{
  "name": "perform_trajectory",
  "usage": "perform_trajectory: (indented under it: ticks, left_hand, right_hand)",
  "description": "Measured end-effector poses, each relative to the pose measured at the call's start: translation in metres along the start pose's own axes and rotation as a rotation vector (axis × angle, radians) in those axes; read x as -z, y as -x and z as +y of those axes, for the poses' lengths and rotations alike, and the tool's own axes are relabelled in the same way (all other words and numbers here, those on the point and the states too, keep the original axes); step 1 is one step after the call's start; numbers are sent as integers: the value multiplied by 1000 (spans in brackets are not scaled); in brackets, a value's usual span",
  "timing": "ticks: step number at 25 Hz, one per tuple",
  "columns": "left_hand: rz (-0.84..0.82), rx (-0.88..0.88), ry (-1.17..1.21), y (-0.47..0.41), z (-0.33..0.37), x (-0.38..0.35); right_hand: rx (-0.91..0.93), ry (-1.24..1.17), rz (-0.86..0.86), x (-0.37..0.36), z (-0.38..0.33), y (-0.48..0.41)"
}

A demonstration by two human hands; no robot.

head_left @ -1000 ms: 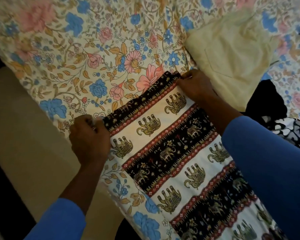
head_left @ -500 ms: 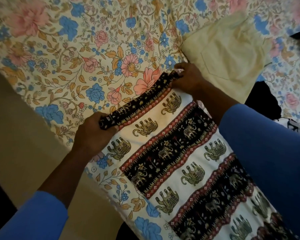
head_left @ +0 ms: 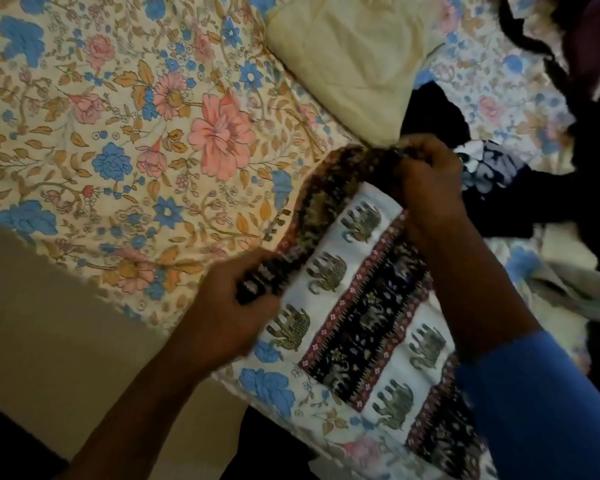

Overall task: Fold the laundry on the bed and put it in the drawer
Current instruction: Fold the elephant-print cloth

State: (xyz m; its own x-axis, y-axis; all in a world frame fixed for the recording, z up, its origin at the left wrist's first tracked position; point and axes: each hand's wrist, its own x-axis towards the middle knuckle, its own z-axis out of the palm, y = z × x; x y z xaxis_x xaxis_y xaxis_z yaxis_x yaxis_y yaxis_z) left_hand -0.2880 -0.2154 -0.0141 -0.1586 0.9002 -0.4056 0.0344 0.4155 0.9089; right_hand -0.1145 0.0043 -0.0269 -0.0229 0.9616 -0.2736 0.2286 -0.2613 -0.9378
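Note:
A black, red and white cloth printed with elephants [head_left: 368, 317] lies stretched over the near corner of the bed. My left hand [head_left: 229, 306] grips its dark top band at the left corner. At the right corner of the same band, my right hand [head_left: 426, 181] holds the cloth with fingers curled round it. The band is lifted off the bedspread and arches between the two hands. No drawer is in view.
The floral bedspread [head_left: 136, 140] covers the bed. A cream garment [head_left: 357, 64] lies just beyond my right hand. Dark clothes, one black-and-white printed [head_left: 492, 171], are piled at the right. Beige floor [head_left: 49, 323] runs along the bed's left edge.
Both hands have lifted the top band of the elephant cloth and drawn it toward me and to the right. The view has shifted right, showing more of the dark pile.

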Motion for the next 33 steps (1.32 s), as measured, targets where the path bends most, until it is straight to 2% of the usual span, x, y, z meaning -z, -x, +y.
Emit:
perform_trajectory:
  ticks: [3,6,8,10,13,14,16,17,18,20,21,22,23,25,28,32,33]
  left_hand:
    - [-145,-76,-208,18,-26,-83]
    - [-193,-67,-416,29,-67,-156]
    - [-190,-45,-522,37,-79,-198]
    - [-175,-109,-639,45,-86,-228]
    - [-206,-191,-771,55,-87,-253]
    - [-277,-197,-783,57,-85,-257]
    - [-461,-174,-758,59,-75,-257]
    - [-499,-159,-753,57,-69,-253]
    - [-439,-162,-750,52,-64,-246]
    - [-31,-228,-724,30,-58,-222]
    - [191,-224,-747,13,-55,-206]
    - [342,-159,-779,-5,-50,-188]
    - [396,-46,-806,-24,-47,-170]
    - [306,167,-811,-54,-41,-142]
    - [163,256,-637,-70,-42,-126]
    - [-15,304,-251,-62,-24,-120]
    - [-63,296,-203,-58,-17,-123]
  right_hand:
    - [-276,-200,118,94,48,37]
    - [-478,-325,191,156,98,50]
    - [-521,-384,246,180,117,56]
    - [-555,-434,295,197,123,58]
    - [-601,-492,220,212,116,66]
    - [-577,-442,167,214,118,69]
    - [-457,-133,173,219,132,73]
    - [-372,96,233,221,138,77]
    - [-269,301,298,222,141,82]
    - [-69,603,448,214,139,100]
    - [1,646,437,204,137,111]
    - [55,625,356,193,133,120]
    - [95,603,224,178,129,123]
    - [134,581,-10,145,113,108]
    - [60,589,-197,83,85,61]
    - [-188,717,-179,24,70,48]
    - [-219,673,-148,24,69,54]
